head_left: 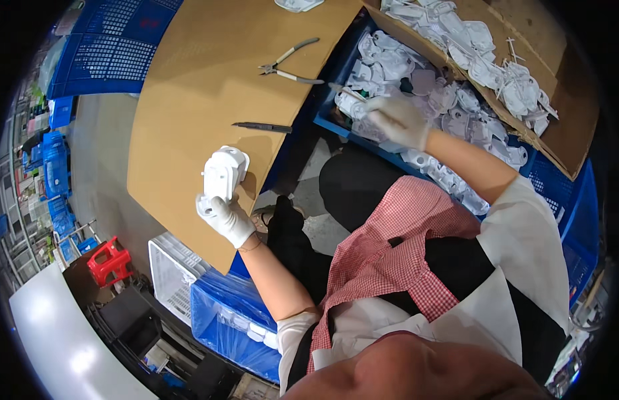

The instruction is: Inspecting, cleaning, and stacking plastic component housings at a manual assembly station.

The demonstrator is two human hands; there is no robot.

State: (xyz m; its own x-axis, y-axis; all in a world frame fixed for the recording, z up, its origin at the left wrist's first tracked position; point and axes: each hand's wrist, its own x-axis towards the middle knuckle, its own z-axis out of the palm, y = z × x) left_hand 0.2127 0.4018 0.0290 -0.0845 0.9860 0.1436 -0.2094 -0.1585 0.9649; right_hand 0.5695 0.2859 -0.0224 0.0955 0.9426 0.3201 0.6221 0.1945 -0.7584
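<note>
— Gloves are worn on both hands. What is held in the left hand [228,219]?

— A white plastic housing [223,172] is gripped from below, the fingers closed round its lower end, and it is held upright over the near edge of a cardboard sheet [189,100].

— And the right hand [397,119]?

— It is stretched forward into a blue crate [556,187] filled with white parts [456,113]. The fingers are curled on one of those parts; how tightly it is pinched cannot be told. A thin tool [346,91] is seen sticking out just left of the hand's fingertips, though whether it is gripped cannot be made out.

— What is laid near the left hand?

— Beyond it, on the cardboard, a dark knife [263,127] is laid flat, and farther off a pair of pliers [289,65] with the handles spread. Both are well apart from the hand.

— Anything beyond the right hand?

— A cardboard box [563,100], also heaped with white parts, is set against the crate's far side. Below the left forearm a second blue crate [223,313] lined with plastic is seen.
</note>
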